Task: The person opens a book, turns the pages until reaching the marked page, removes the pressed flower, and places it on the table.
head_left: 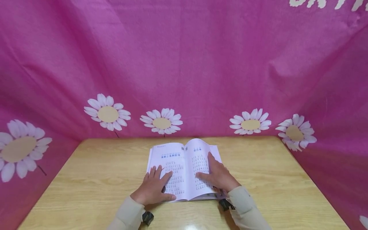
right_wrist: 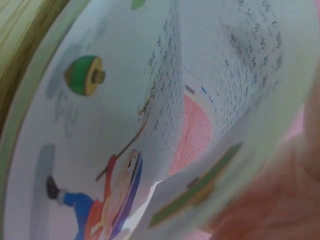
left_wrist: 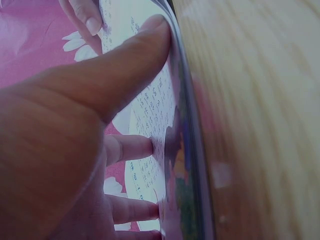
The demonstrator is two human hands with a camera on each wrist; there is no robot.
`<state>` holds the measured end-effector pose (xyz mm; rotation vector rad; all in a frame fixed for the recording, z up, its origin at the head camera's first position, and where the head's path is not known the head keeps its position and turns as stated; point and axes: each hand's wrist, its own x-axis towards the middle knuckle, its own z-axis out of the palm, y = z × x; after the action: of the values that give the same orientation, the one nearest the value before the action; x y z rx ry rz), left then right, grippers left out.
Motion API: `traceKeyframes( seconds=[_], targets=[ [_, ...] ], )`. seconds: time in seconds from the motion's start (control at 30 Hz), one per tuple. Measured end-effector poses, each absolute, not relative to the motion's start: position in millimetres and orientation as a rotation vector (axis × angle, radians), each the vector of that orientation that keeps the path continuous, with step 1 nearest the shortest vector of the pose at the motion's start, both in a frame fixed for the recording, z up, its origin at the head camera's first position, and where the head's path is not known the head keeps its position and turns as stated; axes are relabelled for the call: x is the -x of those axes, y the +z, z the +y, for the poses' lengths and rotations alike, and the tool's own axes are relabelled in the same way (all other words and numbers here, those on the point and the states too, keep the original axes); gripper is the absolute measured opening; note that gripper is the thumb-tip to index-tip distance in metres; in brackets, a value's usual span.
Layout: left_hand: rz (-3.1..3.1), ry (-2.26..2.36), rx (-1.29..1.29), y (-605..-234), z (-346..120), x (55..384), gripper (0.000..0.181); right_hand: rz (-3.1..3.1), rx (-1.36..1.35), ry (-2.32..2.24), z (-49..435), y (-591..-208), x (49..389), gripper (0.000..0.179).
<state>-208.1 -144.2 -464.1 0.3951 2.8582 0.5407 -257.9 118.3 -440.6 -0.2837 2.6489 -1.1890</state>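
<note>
At the lower centre of the frame, an open paperback book (head_left: 186, 172) with white pages lies on a pale wood-grained table (head_left: 100, 172), blue headings (head_left: 171, 156) above its lines of small print (head_left: 174, 168). The person's left hand (head_left: 151, 188) rests on the left page (head_left: 172, 150), fingers spread apart, thumb at the bottom edge near the spine. On the right page (head_left: 198, 164), the right hand (head_left: 220, 176) lies with thumb and forefinger well apart; how the other fingers sit I cannot tell. That leaf bows upward, and the right wrist view looks beneath it at a printed cartoon figure (right_wrist: 85, 205) in blue trousers and a green spinning top (right_wrist: 81, 75). Beige sleeves (head_left: 129, 214) show at the bottom of the frame, a small black device (head_left: 148, 218) beside each wrist. Beyond the table, magenta cloth (head_left: 195, 64) fills the upper frame, printed with white daisies (head_left: 107, 114) and, at the upper right, cut-off cream lettering (head_left: 317, 3).
</note>
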Motion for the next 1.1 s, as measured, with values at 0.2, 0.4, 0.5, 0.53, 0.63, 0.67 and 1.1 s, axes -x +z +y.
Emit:
traceKeyframes(
  seconds=[0.2, 0.4, 0.5, 0.53, 0.63, 0.67, 1.1],
  targets=[
    [2.852, 0.541, -0.388, -463.4, -143.9, 207.9, 0.090, 2.696, 0.354, -1.185, 120.4, -438.7, 256.9, 0.102],
    [2.850, 0.542, -0.386, -464.0, -144.0, 208.6, 0.091, 2.697, 0.441, -1.255, 119.1, -438.6, 255.9, 0.096],
    [2.849, 0.542, -0.387, -464.4, -143.7, 208.4, 0.091, 2.694, 0.466, -1.288, 118.1, -438.5, 255.5, 0.091],
    [2.849, 0.546, -0.387, -464.5, -143.7, 208.3, 0.091, 2.693, 0.474, -1.298, 117.8, -438.6, 255.5, 0.090],
    [2.841, 0.561, -0.383, -464.6, -144.0, 207.9, 0.091, 2.663, 0.474, -1.334, 116.6, -438.7, 255.4, 0.086],
    [2.840, 0.559, -0.382, -464.8, -144.3, 207.8, 0.091, 2.658, 0.478, -1.340, 116.2, -438.8, 255.5, 0.085],
    [2.837, 0.559, -0.382, -466.8, -144.9, 209.1, 0.091, 2.630, 0.479, -1.376, 114.7, -434.6, 253.3, 0.082]
  ],
)
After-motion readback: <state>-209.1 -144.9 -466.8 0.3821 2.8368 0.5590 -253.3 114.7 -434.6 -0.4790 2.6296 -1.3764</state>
